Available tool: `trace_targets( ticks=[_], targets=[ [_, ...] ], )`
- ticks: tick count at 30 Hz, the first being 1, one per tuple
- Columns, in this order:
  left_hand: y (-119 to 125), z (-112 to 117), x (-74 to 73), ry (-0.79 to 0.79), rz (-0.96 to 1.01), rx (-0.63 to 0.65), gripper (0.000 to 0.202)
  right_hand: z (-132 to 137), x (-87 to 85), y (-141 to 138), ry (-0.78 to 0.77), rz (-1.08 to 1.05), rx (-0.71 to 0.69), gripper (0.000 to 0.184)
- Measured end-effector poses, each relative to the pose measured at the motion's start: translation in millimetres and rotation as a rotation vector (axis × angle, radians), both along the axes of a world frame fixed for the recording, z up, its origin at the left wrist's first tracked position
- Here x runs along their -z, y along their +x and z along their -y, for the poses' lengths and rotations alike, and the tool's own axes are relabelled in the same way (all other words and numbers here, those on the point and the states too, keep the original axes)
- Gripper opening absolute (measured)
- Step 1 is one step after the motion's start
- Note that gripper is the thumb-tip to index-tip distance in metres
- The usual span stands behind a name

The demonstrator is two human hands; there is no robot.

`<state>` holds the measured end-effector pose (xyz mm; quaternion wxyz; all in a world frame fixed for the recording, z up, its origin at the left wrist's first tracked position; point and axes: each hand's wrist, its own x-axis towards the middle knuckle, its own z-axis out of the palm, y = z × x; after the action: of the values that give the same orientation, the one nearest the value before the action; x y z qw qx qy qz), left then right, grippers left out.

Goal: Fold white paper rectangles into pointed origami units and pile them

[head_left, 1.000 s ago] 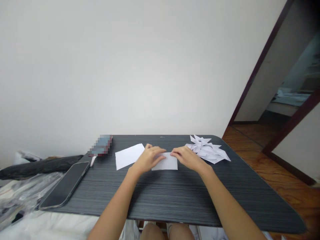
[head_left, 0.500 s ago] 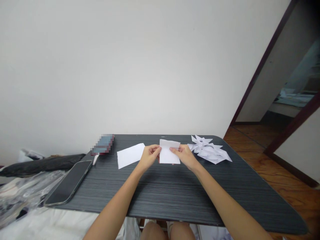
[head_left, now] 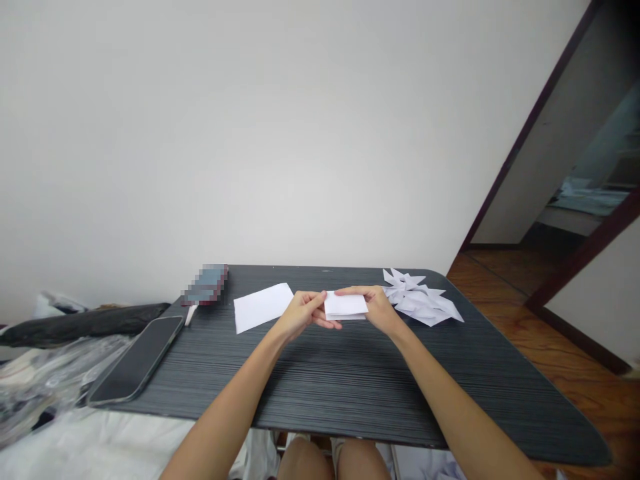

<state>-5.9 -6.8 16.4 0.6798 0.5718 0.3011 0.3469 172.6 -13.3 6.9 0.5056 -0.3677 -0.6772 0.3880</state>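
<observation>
The left hand point(head_left: 304, 311) grips the left end of a small folded white paper point(head_left: 345, 303), thumb on the upper face and fingers spread below. The right hand point(head_left: 379, 308) holds the opposite end, with a finger extended along the far edge. The folded paper lies between both hands, over the middle of the tabletop point(head_left: 350, 400); a second layer shows along its near edge. Contact between paper and tabletop cannot be determined.

A flat white sheet point(head_left: 260, 308) rests at an angle just beside the left hand. A pile of pointed, folded paper pieces point(head_left: 425, 303) is located beyond and to the right of the right hand. A phone point(head_left: 137, 360) lies at the left edge, near a pixelated object point(head_left: 205, 285).
</observation>
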Motion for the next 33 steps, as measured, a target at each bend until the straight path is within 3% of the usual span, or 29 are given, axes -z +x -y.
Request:
trace_targets(
  ticks=[17, 24, 30, 33],
  targets=[
    [-0.4, -2.4, 2.7, -0.021, 0.047, -0.056, 0.033, -0.6, -3.4, 5.1, 0.073, 0.023, -0.028, 0.021],
    [-0.6, -4.5, 6.4, 0.056, 0.015, -0.076, 0.028, -2.1, -1.5, 6.1, 0.104, 0.033, -0.02, 0.022],
    [-3.1, -3.3, 0.0, 0.144, -0.112, -0.1, 0.027, -2.5, -5.2, 12.7, 0.09, 0.114, -0.026, 0.03],
    [-3.7, -1.6, -1.9, 0.236, -0.194, -0.091, 0.027, -2.1, -9.3, 17.1, 0.083, 0.099, 0.037, 0.031]
  ],
)
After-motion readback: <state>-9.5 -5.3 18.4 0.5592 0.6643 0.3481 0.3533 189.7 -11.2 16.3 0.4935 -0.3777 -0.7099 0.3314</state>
